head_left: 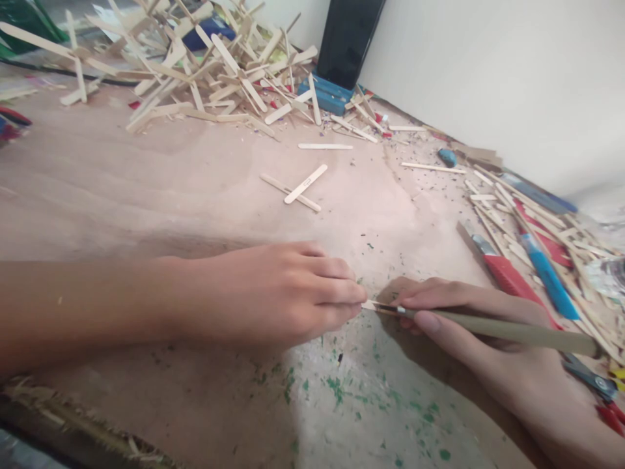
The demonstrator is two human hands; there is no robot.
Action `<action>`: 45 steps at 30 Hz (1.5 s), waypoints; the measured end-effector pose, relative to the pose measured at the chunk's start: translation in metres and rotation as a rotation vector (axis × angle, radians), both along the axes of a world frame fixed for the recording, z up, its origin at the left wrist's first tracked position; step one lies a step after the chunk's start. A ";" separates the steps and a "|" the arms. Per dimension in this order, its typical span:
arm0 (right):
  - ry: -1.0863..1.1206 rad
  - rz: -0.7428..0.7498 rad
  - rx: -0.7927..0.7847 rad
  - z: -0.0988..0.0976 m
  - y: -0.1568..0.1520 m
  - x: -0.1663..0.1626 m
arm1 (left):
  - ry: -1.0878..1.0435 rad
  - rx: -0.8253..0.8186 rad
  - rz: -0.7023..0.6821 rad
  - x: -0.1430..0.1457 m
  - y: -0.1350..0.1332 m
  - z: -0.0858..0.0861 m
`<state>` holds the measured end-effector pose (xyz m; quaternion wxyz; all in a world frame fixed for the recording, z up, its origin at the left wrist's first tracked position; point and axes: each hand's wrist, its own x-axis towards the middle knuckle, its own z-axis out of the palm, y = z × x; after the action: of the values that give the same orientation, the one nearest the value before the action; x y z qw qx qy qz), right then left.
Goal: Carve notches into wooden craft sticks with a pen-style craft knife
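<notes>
Across the near part of the pinkish worktable, the left hand is lying palm down, its fingers close together and pointing rightward. From beneath its fingertips the pale end of a thin wooden stick is poking out; the rest is hidden, so I cannot tell whether the fingers are pinching or only pressing it. Opposite, the right hand is gripping a slim olive-handled tool between thumb and fingers, its dark narrow tip meeting or overlapping the exposed stick end; I cannot tell which. Green specks are dotting the tabletop around the hands. Beyond them, two crossed craft sticks are resting one over the other, with a single craft stick lying farther back. A tangled heap of craft sticks is filling the far left, near a black upright object that is standing at a blue base. Near the right hand, a red-handled knife and a blue-handled tool are lying beside loose sticks.
</notes>
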<state>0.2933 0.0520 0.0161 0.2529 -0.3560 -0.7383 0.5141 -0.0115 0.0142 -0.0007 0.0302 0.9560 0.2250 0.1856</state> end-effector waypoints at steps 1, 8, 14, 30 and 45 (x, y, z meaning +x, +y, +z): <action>-0.001 0.000 -0.003 0.000 0.000 0.000 | 0.008 -0.004 0.000 0.000 0.000 0.000; 0.002 -0.001 -0.002 -0.001 0.001 0.000 | 0.008 -0.013 0.001 -0.001 0.000 0.000; -0.009 0.006 0.000 0.000 0.001 0.000 | -0.020 0.003 0.004 -0.001 0.000 0.000; -0.002 0.016 0.020 -0.003 0.001 0.002 | -0.046 0.004 -0.006 0.000 0.001 -0.001; -0.002 0.022 0.045 -0.003 0.001 0.002 | -0.033 0.011 0.008 0.001 0.000 0.000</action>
<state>0.2957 0.0529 0.0127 0.2545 -0.3425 -0.7537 0.4998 -0.0110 0.0145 -0.0006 0.0278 0.9520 0.2275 0.2027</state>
